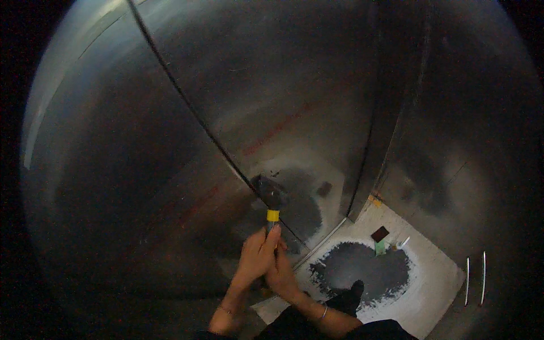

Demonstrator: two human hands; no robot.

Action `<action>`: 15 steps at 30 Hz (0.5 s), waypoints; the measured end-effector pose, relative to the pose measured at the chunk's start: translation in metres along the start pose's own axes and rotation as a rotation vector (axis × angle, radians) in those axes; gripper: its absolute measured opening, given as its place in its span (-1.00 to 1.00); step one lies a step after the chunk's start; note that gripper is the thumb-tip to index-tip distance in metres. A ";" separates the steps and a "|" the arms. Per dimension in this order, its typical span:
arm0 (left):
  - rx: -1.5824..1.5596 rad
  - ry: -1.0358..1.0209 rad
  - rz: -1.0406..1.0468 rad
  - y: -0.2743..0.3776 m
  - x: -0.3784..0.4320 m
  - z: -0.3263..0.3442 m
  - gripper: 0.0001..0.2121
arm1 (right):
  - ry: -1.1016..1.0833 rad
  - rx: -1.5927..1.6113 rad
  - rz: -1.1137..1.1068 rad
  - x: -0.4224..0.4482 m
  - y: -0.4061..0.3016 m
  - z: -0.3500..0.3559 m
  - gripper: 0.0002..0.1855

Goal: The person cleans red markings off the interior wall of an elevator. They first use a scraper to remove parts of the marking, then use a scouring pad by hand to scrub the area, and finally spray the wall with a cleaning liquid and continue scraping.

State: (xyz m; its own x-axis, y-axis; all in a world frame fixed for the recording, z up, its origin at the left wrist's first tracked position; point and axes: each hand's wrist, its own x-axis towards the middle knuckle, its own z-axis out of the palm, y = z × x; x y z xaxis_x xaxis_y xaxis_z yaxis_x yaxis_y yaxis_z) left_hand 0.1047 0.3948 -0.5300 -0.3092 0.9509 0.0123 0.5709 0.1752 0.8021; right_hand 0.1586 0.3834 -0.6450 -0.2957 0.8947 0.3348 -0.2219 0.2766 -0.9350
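Note:
My left hand (257,254) and my right hand (281,270) are wrapped together around the handle of a dark hand tool (273,216) with a yellow band. The tool points away from me, and its dark head lies over a grey patch (304,208) on the curved, dull metal-like surface. Dim light hides the exact shape of the head, and I cannot tell whether it touches the surface. A long dark line (191,108) runs from the upper left down to the tool's head.
A pale board (431,278) with a dark grey patch lies at lower right, beneath my dark shoe (355,295). On it lie a small brown rectangular piece (379,234), a green scrap (380,248) and a white strip (405,242). Two bright thin strips (467,280) show farther right.

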 end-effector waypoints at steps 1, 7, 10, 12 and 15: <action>0.090 0.043 0.148 -0.016 0.005 -0.002 -0.63 | -0.006 0.093 0.110 0.006 -0.014 0.003 -0.49; 0.079 -0.065 -0.120 -0.021 0.012 0.010 -0.61 | -0.028 0.182 0.314 0.019 -0.041 -0.020 -0.48; 0.136 -0.055 -0.057 -0.028 0.012 0.010 -0.57 | 0.048 0.078 0.210 -0.002 -0.011 0.002 -0.48; 0.187 -0.056 -0.018 -0.018 0.029 0.015 -0.56 | 0.058 0.171 0.335 0.017 -0.001 -0.005 -0.49; 0.217 -0.075 -0.060 0.002 0.052 0.037 -0.55 | 0.023 0.340 0.438 0.045 -0.002 -0.038 -0.47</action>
State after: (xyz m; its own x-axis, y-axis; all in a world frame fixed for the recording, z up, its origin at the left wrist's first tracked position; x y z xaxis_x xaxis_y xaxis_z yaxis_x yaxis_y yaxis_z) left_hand 0.1178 0.4538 -0.5500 -0.2944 0.9521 -0.0824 0.7060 0.2748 0.6528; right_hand 0.1807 0.4369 -0.6327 -0.4082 0.9091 -0.0833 -0.3709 -0.2486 -0.8948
